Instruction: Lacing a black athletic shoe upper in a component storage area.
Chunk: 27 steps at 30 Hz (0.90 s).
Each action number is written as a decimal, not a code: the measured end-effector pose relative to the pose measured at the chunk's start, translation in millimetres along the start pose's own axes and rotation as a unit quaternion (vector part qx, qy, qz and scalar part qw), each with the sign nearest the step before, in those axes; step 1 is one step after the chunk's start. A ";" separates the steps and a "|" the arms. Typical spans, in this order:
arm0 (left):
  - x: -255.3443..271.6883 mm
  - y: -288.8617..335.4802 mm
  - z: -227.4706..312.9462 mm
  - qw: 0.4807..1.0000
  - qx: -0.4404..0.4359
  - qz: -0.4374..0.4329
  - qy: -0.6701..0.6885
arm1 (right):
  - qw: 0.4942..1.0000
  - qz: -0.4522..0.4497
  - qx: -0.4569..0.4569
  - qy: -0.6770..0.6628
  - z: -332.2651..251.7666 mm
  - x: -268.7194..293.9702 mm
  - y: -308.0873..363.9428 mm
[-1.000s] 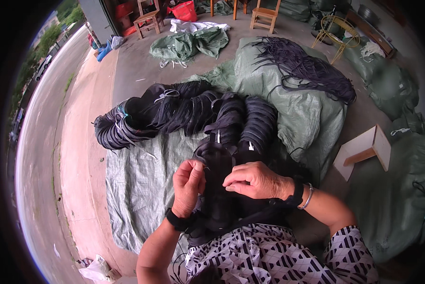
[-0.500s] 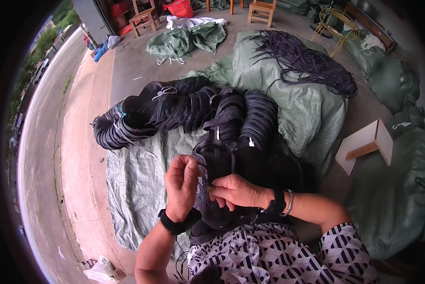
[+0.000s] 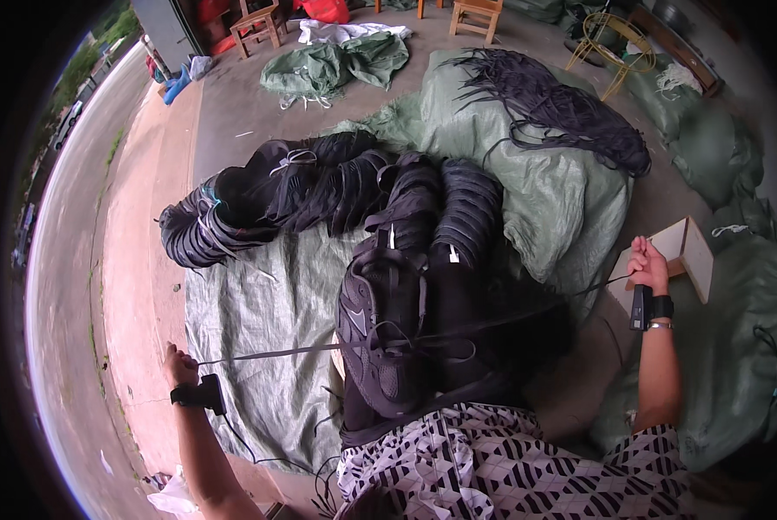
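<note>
A black shoe upper (image 3: 380, 347) with a pale patch on its side lies on my lap, its toe toward me. A dark shoelace (image 3: 267, 353) runs across it and is stretched out wide to both sides. Far out at the left, my left hand (image 3: 181, 366) is closed on one end of the lace. My right hand (image 3: 649, 264) grips the other end, raised in front of a small white wooden stand. Around the upper's eyelets lie loose loops of lace; the exact threading is too dark to tell.
Rows of nested dark shoe uppers (image 3: 471, 212) lie ahead of my lap and to the left, on a pale green woven sheet (image 3: 259, 303). A heap of dark laces (image 3: 544, 108) rests on a covered pile. Beside my right arm are the white stand (image 3: 696, 260) and full green sacks (image 3: 709, 364).
Both hands were close together over the upper. They have moved far apart, left hand to the left and right hand to the right, drawing the lace out between them.
</note>
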<state>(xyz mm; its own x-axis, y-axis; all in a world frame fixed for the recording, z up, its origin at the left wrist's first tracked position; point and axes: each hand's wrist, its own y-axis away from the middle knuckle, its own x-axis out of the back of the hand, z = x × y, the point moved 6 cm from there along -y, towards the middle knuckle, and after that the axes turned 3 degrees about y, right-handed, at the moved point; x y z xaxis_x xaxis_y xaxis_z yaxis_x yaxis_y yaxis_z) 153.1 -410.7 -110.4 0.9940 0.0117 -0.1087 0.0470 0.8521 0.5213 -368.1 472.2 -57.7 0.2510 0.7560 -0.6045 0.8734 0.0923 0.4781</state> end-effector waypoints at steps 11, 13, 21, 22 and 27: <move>-232.1 392.6 -39.1 0.601 -0.354 -0.647 -0.307 | 0.710 -0.391 -0.012 0.586 228.9 -254.2 150.9; -239.2 428.5 -51.2 0.453 -0.520 -0.586 -0.425 | 0.689 -0.395 -0.052 0.605 245.3 -264.2 162.5; -249.7 425.7 -84.5 0.297 -0.608 -0.550 -0.489 | 0.605 -0.434 -0.049 0.665 268.6 -266.1 165.3; -246.8 425.1 -80.0 0.301 -0.619 -0.544 -0.480 | 0.625 -0.433 -0.054 0.648 268.6 -265.9 162.9; -236.7 418.8 -60.8 0.303 -0.662 -0.455 -0.513 | 0.669 -0.404 -0.132 0.609 270.8 -255.4 150.1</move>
<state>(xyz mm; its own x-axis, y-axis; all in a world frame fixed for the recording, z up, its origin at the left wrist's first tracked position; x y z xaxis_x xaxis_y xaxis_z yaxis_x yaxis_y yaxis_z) -68.5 -24.8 82.1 0.1682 -0.1321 0.9769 0.9421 -0.2700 -0.1987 -188.1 117.4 -4.1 -0.9263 0.3423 0.1575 0.3736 0.7803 0.5015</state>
